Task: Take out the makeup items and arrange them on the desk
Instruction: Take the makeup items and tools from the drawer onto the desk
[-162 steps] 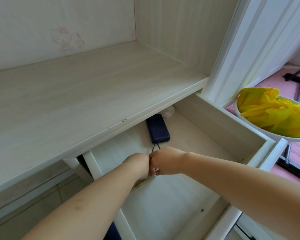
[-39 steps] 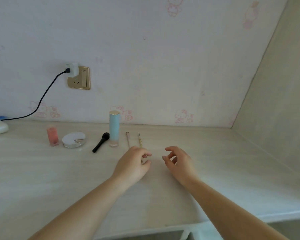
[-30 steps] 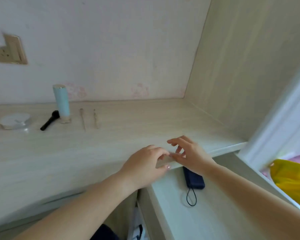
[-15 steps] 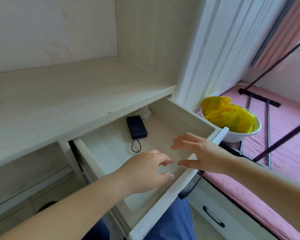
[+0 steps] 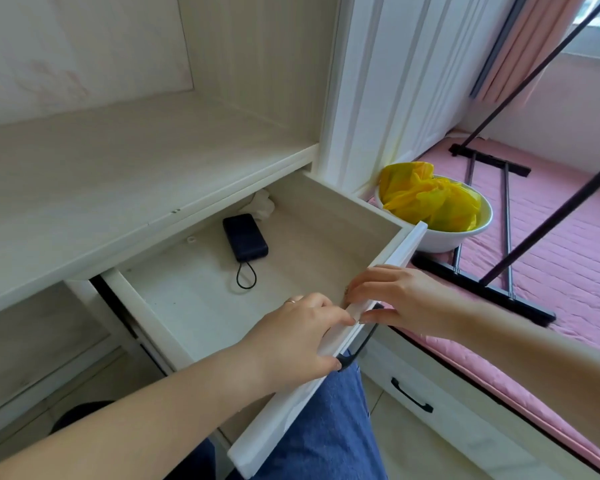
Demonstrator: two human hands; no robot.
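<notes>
The drawer (image 5: 326, 209) stands pulled out under the desk (image 5: 118, 174), and inside it sits a dark power bank (image 5: 245, 237) with its looped cord (image 5: 246, 279), plus a crumpled white wad (image 5: 260, 204) tucked at the far corner. No makeup items show in it or on the visible stretch of desk. Both hands are on the drawer's near front edge: the left hand (image 5: 291, 344) curls over the top, thumb under by the black handle (image 5: 357, 344), gripping the panel; the right hand (image 5: 395, 299) pinches the same edge just beside it, fingers loosely spread. To the right, a white basin (image 5: 444, 239) holds a yellow plastic bag (image 5: 430, 197) on the pink mat (image 5: 551, 244).
</notes>
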